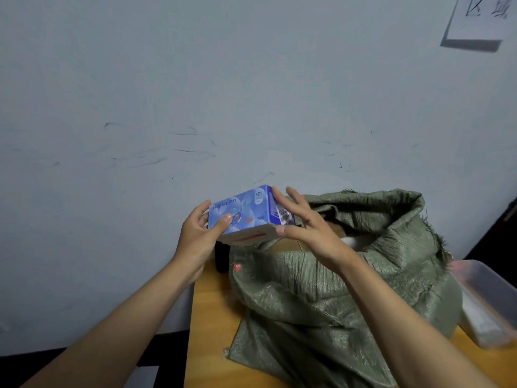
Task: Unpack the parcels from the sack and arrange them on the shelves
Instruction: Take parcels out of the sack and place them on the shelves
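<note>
- The left hand [200,236] is gripping the left end of the blue box [246,212]: the thumb is lying across the printed front face and the other fingers [202,210] are curling round the end, so this hand is clamping the parcel.
- The left forearm is reaching up from the lower left corner, bare, with the wrist bent slightly inward toward the box.
- The blue box is hanging in the air between both hands, tilted with its right end higher, above the left edge of the sack's mouth and in front of the pale wall [195,93]. A white strip with red print is showing along its underside.
- The right hand [310,228] is holding the right end of the box: the thumb is pressing under the lower corner, and the long fingers [282,200], nearly straight and spread, are lying over the end face with its white label.
- The right forearm is coming in from the lower right, crossing over the sack.
- The green woven sack [321,298] is sitting on the wooden bench [209,317], its mouth rolled open; something brown and something white are showing inside, too hidden to name.
- A clear plastic tub [486,301] is standing just beside the sack at the right edge.
- A sheet of paper [481,18] is hanging on the wall, top right.
</note>
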